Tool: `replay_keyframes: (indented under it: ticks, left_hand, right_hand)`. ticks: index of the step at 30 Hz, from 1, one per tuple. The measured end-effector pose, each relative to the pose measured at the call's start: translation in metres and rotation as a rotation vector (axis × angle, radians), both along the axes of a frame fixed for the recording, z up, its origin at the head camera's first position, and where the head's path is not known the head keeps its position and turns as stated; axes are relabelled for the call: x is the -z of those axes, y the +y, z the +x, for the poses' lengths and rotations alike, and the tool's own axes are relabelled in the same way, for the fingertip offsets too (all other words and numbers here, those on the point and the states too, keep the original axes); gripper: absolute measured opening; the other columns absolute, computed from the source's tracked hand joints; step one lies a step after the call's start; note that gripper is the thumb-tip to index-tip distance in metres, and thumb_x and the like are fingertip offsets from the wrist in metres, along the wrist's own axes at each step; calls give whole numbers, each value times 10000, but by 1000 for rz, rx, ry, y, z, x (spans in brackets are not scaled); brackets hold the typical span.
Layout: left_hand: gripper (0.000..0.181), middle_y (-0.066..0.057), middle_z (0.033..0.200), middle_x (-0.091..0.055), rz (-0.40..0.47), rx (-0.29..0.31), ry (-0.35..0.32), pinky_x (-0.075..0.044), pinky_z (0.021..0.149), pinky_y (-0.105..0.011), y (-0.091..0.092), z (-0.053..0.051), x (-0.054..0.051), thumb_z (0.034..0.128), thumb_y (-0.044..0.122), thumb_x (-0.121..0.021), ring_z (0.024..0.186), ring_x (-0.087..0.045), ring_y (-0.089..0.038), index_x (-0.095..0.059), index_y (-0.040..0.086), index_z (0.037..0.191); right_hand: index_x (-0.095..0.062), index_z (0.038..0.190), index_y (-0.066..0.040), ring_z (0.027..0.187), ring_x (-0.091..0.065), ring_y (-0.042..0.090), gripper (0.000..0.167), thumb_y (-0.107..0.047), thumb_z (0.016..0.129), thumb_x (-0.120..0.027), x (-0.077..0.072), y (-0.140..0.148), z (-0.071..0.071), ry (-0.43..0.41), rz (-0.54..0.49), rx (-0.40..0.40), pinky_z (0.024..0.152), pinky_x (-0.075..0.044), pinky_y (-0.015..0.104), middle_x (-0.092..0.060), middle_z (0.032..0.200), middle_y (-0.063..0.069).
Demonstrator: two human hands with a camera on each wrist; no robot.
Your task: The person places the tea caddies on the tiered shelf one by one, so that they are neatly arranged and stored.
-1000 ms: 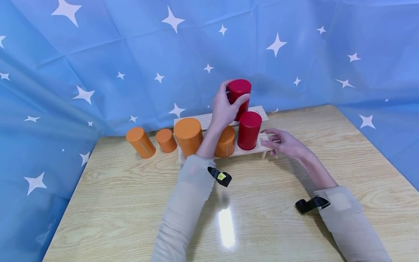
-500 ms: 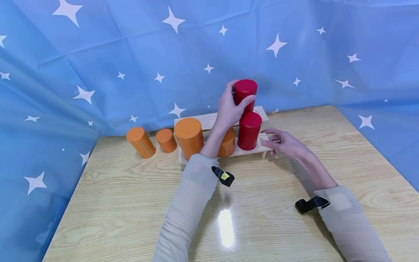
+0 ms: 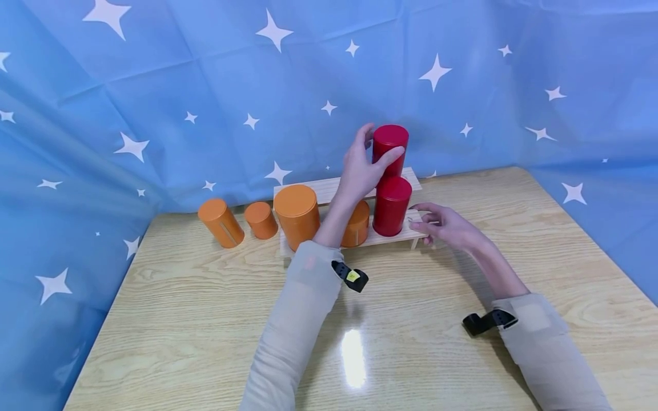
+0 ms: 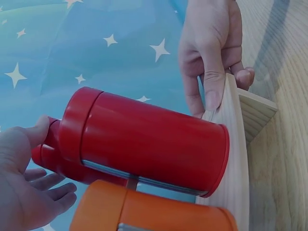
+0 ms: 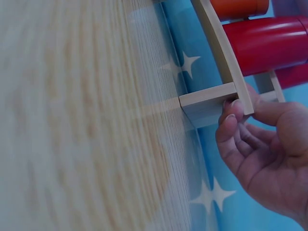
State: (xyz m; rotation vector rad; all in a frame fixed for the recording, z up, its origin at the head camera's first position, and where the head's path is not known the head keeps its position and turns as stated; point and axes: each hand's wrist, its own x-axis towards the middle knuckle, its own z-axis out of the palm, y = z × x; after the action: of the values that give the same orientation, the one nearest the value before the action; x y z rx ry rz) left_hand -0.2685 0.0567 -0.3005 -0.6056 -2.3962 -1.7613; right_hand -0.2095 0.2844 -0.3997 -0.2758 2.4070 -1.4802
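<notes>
A red can (image 3: 390, 149) stands upright at the right end of the rack's upper tier. My left hand (image 3: 357, 171) is beside it with the thumb against its side; the left wrist view shows the fingers (image 4: 45, 190) spread, a gap between them and the can. On the lower tier, in front, is another red can (image 3: 392, 206), large in the left wrist view (image 4: 149, 139). My right hand (image 3: 447, 225) grips the right end of the wooden rack (image 3: 380, 238), thumb on top and fingers curled beneath, as the right wrist view shows (image 5: 269, 144).
Also on the lower tier are a large orange can (image 3: 296, 217) and a smaller orange can (image 3: 357, 225), partly behind my left forearm. Two orange cans (image 3: 221, 222) (image 3: 261, 220) stand on the table (image 3: 205, 319) to the rack's left. A blue star-patterned cloth (image 3: 205, 85) hangs behind.
The upper red can has shifted right along the upper tier with my left hand, whose fingers have since loosened from it. My right hand has stayed at the rack's end.
</notes>
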Motion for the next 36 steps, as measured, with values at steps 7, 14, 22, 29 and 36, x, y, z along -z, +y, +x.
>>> replay_keyframes:
  ticks: [7, 14, 22, 29, 36]
  left_hand:
    - [744, -62, 1499, -468, 24, -46, 29, -433, 1065, -291, -12, 8, -9, 930, 332, -733, 1360, -426, -174, -370, 96, 1535]
    - [651, -67, 1422, -528, 50, -38, 109, -381, 1064, -207, -28, 23, -15, 937, 283, -732, 1284, -484, -164, -434, 82, 1479]
    - [550, -70, 1329, -584, 91, -26, 157, -418, 1018, -214, -53, 37, -20, 946, 222, -725, 1216, -540, -155, -495, 82, 1425]
    - [482, -123, 1287, -600, 120, -23, 199, -435, 1027, -283, -75, 44, -20, 960, 118, -692, 1194, -564, -203, -510, 27, 1397]
    - [451, -128, 1273, -608, 145, -56, 257, -439, 1037, -305, -103, 50, -14, 962, 86, -684, 1189, -576, -218, -527, 10, 1378]
  right_hand:
    - [-325, 1514, 19, 758, -645, 315, 652, -211, 1000, -655, 0, 0, 1, 6, -1, -1, 700, -572, 346, -576, 977, 175]
    - [-329, 1514, 14, 764, -644, 328, 659, -219, 996, -662, 1, 1, 0, -2, -1, 3, 705, -577, 361, -573, 978, 182]
    - [-340, 1511, 5, 766, -643, 335, 659, -223, 989, -671, 2, 1, 0, -7, 5, 6, 704, -576, 355, -567, 983, 183]
    - [-324, 1518, 18, 765, -642, 331, 663, -208, 994, -663, 2, 1, 0, -1, -11, -5, 701, -577, 351, -563, 984, 187]
    - [-324, 1518, 17, 759, -640, 329, 656, -203, 998, -657, 1, 0, 1, 7, -17, -9, 697, -574, 346, -565, 974, 182]
